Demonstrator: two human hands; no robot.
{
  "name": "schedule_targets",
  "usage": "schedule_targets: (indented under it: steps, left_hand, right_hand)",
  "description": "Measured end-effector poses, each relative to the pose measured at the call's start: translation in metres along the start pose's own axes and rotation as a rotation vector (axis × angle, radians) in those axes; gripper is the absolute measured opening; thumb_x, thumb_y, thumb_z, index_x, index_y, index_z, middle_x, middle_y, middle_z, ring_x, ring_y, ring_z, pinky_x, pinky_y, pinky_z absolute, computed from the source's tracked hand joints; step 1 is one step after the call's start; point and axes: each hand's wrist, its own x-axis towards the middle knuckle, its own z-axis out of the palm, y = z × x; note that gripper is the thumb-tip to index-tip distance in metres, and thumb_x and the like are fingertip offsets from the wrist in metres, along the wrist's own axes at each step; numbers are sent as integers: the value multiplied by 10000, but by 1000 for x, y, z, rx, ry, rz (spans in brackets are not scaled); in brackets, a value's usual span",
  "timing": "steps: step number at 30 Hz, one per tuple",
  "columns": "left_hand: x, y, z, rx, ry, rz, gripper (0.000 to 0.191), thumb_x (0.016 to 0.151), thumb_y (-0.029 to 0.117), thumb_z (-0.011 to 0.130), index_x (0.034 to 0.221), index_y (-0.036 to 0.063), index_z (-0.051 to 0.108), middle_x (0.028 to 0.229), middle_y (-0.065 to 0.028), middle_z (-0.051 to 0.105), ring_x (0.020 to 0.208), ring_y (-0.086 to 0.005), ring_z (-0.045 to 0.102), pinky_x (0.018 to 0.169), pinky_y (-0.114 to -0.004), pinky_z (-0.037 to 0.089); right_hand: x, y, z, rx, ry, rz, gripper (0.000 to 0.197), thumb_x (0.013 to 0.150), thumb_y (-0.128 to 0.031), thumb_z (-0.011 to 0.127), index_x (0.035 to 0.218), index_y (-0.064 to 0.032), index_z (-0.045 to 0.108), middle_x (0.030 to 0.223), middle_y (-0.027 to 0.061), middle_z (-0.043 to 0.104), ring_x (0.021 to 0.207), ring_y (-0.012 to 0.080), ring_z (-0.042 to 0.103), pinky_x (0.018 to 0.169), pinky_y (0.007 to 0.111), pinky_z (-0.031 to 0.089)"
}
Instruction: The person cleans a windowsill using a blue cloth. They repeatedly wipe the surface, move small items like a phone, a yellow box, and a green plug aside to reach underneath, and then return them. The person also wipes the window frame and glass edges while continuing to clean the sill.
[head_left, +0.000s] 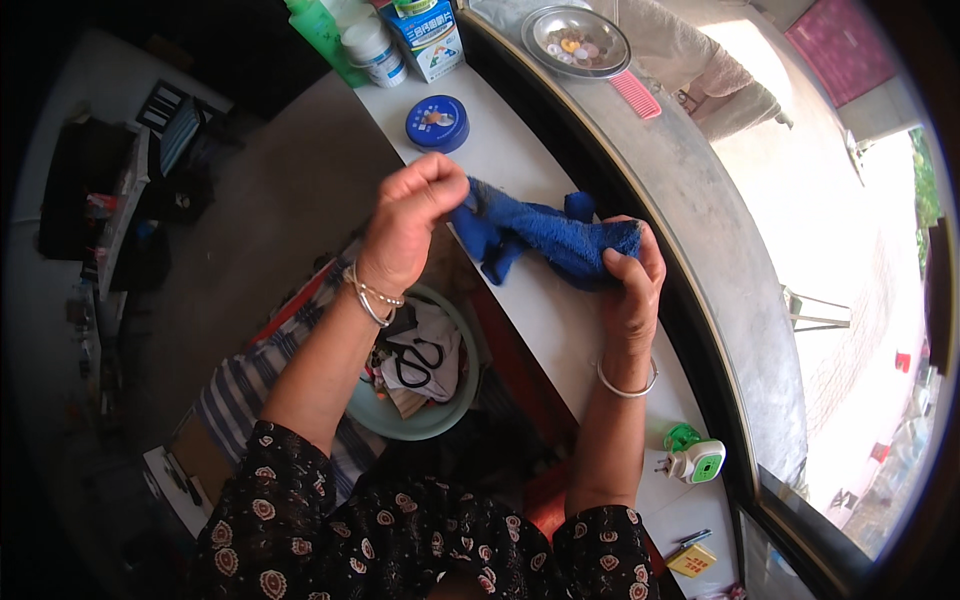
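A blue terry cloth (540, 229) is stretched between my two hands, over a white window sill (551, 330). My left hand (412, 217) pinches its near-left end between thumb and fingers. The other end lies in my right hand (637, 277), its thumb pressed on the folded fabric. Part of the cloth droops beneath the stretched strip and hangs at the sill's edge. Some greyish dirt shows on the fabric. Just beyond my left hand stands a round blue tin (437, 124).
A white bottle (373, 52), a blue medicine box (427, 41) and a green bottle (322, 37) stand at the far end. Below is a basin (472, 375) holding black-handled scissors (415, 364). A green-and-white plug-in device (694, 454) sits at right. Outside are a metal bowl (532, 37) and pink comb (636, 95).
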Motion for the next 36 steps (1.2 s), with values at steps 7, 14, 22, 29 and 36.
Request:
schedule_targets:
  steps: [7,14,22,29,36]
  left_hand:
    - [25,-4,-5,-585,60,-162,134,903,132,613,1003,46,635,980,-70,671,941,-185,644,867,-324,514]
    - [19,-17,13,142,349,105,264,848,57,665,1090,-27,606,1073,-116,634,976,-196,613,869,-320,499]
    - [11,-37,33,1152,44,550,415,771,183,733,1137,24,618,1216,-156,578,1142,-346,498,980,-411,409]
    - [13,-62,60,1221,94,433,790,832,516,628,1373,-6,385,1401,-292,373,1302,-509,311,1084,-555,228]
    - [80,-77,55,1394,237,396,817,828,479,619,1412,-14,330,1461,-287,279,1376,-456,205,1116,-535,169]
  right_hand:
    - [1,7,-6,-38,-133,81,291,724,36,685,990,-30,588,859,-7,608,768,75,547,744,218,441]
    - [0,8,4,-166,-61,62,254,764,6,691,998,-35,601,859,-19,618,782,66,550,732,209,445]
    - [-1,7,-1,-354,-196,5,204,832,-198,704,842,-10,623,743,-37,566,712,52,486,637,203,391]
    - [-2,11,-6,-575,-70,-189,335,856,-315,684,845,18,643,692,0,562,680,69,489,604,217,397]
    - [0,18,6,-612,89,-263,318,849,-246,716,1007,18,633,834,36,627,738,83,541,688,226,462]
